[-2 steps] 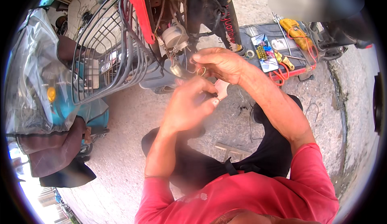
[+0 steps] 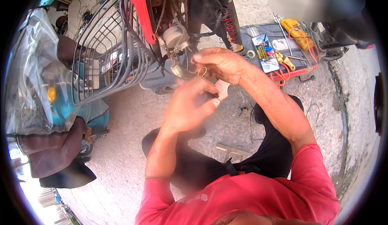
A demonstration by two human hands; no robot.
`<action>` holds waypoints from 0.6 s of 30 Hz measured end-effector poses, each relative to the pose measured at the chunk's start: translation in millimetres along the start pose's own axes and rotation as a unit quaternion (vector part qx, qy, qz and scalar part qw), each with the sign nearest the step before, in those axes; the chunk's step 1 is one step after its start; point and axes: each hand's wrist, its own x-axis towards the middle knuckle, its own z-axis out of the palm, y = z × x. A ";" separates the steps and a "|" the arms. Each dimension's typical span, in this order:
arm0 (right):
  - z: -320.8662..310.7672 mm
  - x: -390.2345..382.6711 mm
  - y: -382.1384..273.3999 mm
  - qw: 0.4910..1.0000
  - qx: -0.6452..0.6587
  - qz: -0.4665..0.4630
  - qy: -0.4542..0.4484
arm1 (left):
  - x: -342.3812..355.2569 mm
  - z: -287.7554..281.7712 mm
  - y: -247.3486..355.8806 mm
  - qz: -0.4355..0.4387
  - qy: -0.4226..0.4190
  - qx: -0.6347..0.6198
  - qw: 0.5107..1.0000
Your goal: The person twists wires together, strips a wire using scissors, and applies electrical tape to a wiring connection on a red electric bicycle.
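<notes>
My left hand [image 2: 188, 105] is closed, with thumb and forefinger pinching a small flat pinkish piece [image 2: 222, 90], thin like card or sandpaper. Just above it, my right hand [image 2: 223, 65] has its fingers curled together. At those fingertips shows a thin yellowish wire loop [image 2: 202, 71]; the grip itself is partly hidden. Close by on the left hangs a pale wire connector [image 2: 176, 70], below a round metal part [image 2: 174, 37] among the loose wires of a motorbike's front end. A red panel [image 2: 140, 12] stands above the wires.
To the left is a black wire basket [image 2: 97, 69], and beyond it a vehicle under a clear plastic cover [image 2: 34, 75]. At right a toolbox lid [image 2: 248, 31] bears a phone [image 2: 265, 53], a yellow meter [image 2: 297, 32] with red leads and pliers [image 2: 285, 60]. A tyre stands ahead.
</notes>
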 end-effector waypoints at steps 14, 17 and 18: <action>3.9 0.7 0.3 0.999 0.033 -0.009 0.018 | -1.1 1.1 1.5 0.003 0.004 0.013 1.000; 4.6 -0.2 -0.7 0.999 0.024 -0.010 0.028 | -1.5 1.5 0.0 0.006 0.004 0.015 1.000; 4.0 -1.0 -1.8 0.999 0.026 -0.008 0.023 | -1.4 1.4 0.0 0.005 0.003 0.014 1.000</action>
